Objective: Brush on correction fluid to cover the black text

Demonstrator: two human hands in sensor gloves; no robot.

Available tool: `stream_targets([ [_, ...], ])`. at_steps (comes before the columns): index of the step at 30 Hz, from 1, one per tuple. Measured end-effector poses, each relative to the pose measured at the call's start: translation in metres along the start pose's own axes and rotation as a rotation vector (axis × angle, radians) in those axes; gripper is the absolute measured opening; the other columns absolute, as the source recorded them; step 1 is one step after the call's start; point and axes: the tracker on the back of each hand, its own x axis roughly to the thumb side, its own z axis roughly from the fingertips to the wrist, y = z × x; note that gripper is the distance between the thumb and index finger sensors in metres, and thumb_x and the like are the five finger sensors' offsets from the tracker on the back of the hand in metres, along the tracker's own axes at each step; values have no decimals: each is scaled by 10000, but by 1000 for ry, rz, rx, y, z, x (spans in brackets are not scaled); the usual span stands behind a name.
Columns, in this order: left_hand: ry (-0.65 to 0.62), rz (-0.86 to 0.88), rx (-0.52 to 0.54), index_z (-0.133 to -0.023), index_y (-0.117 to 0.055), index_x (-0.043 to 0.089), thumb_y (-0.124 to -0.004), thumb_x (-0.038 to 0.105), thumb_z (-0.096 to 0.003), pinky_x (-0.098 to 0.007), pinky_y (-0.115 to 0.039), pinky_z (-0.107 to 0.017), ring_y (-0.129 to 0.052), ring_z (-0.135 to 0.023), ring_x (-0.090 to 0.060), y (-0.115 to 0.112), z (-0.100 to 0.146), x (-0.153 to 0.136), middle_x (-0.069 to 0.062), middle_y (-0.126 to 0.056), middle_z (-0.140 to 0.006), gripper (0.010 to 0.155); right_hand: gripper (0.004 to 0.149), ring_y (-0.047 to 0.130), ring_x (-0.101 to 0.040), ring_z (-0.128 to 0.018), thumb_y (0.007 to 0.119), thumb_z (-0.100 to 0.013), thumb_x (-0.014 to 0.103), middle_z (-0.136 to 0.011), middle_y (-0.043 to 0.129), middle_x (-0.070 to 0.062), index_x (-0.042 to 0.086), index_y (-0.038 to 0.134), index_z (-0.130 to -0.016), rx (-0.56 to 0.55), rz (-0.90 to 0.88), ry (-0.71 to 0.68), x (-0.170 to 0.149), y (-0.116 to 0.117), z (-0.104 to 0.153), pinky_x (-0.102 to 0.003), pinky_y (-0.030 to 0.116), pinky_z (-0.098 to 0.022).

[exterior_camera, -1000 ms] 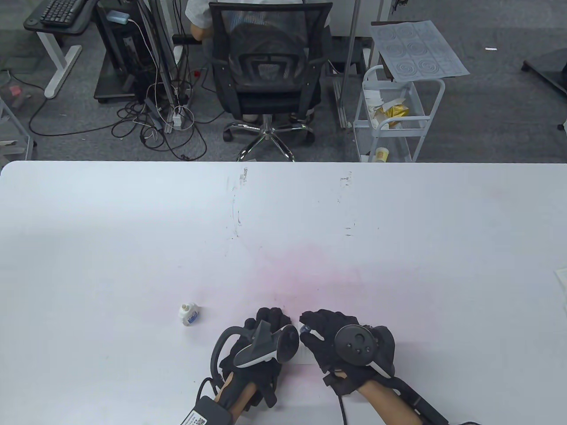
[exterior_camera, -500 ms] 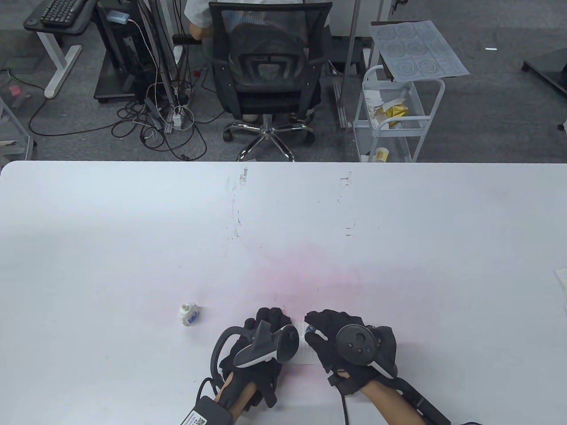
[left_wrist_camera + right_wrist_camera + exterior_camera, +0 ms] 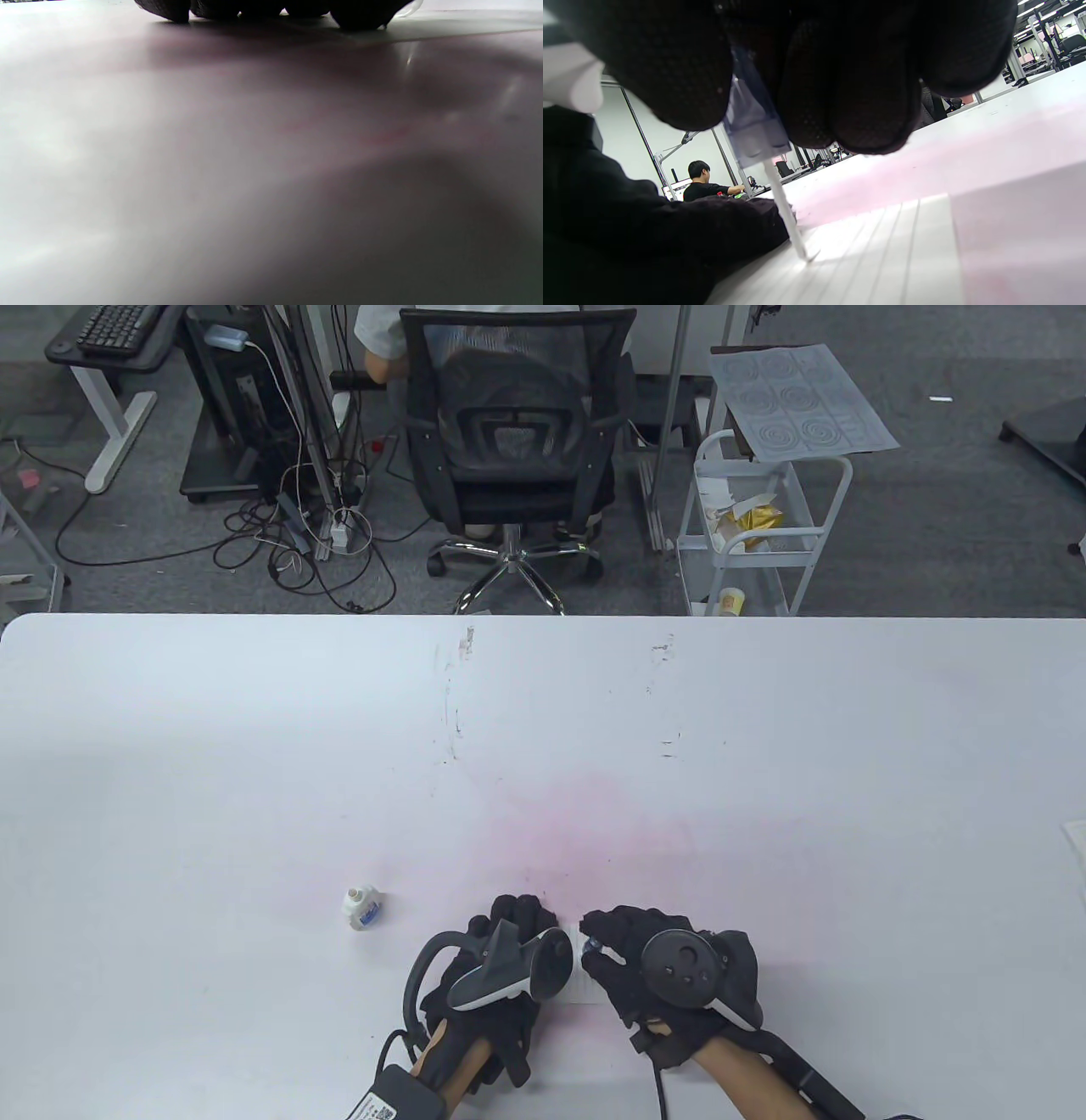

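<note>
The left hand (image 3: 501,959) lay palm down on the counter (image 3: 254,746), its fingers (image 3: 169,10) spread flat and pressing on the left part of a small lined paper (image 3: 882,245), most likely to keep the sheet from sliding under the brush; it gripped nothing. The right hand (image 3: 653,976) sat just beside it, curled low over the paper, with thumb and fingers (image 3: 857,106) pinched around the clear bluish cap (image 3: 753,123) of the brush (image 3: 787,212). Holding the cap like a pen probably gave fine control of the tip, which leaned a little and touched the paper near the left hand's fingers. The black text could not be made out in any view, so how much was covered was unclear. The open bottle (image 3: 361,906) stood on the counter to the left, apart from both hands, probably parked within reach for another dip
</note>
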Motion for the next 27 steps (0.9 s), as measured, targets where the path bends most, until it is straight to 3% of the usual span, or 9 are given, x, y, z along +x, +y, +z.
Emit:
stream_targets([
  [4, 0, 0, 0, -1063, -366, 261, -602, 429, -504, -486, -485, -803, -407, -1107, -336, 0, 0, 0, -76, -312, -1163, 629, 477, 1034, -297, -490, 911, -320, 430, -676, 941, -54, 213, 891, -744, -82, -9, -9, 0, -2, 0, -530, 791, -475],
  [10, 0, 0, 0, -1063, -364, 260, -602, 428, -505, -486, -486, -803, -406, -1106, -337, 0, 0, 0, -76, -311, -1163, 630, 478, 1035, -297, -487, 910, -319, 432, -673, 943, -53, 211, 894, -742, 1, 19, -4, 1, 3, -1, -530, 793, -473],
  [14, 0, 0, 0, -1064, -364, 261, -602, 429, -504, -486, -485, -803, -405, -1107, -337, 0, 0, 0, -78, -311, -1163, 631, 479, 1035, -297, -487, 911, -318, 433, -671, 944, -54, 210, 894, -743, 1, -8, 7, 0, -1, -1, -531, 793, -472],
  [19, 0, 0, 0, -1063, -365, 260, -602, 428, -504, -487, -486, -802, -407, -1106, -338, 0, 0, 0, -77, -312, -1163, 630, 478, 1033, -298, -492, 910, -320, 430, -678, 940, -53, 214, 891, -745, -79, 6, -9, 2, -2, 0, -530, 791, -476],
  [27, 0, 0, 0, -1064, -364, 260, -602, 429, -504, -487, -484, -802, -406, -1106, -338, 0, 0, 0, -77, -310, -1163, 631, 478, 1035, -296, -487, 909, -321, 434, -672, 943, -53, 211, 893, -744, -4, 5, -2, 2, -1, 0, -529, 793, -473],
])
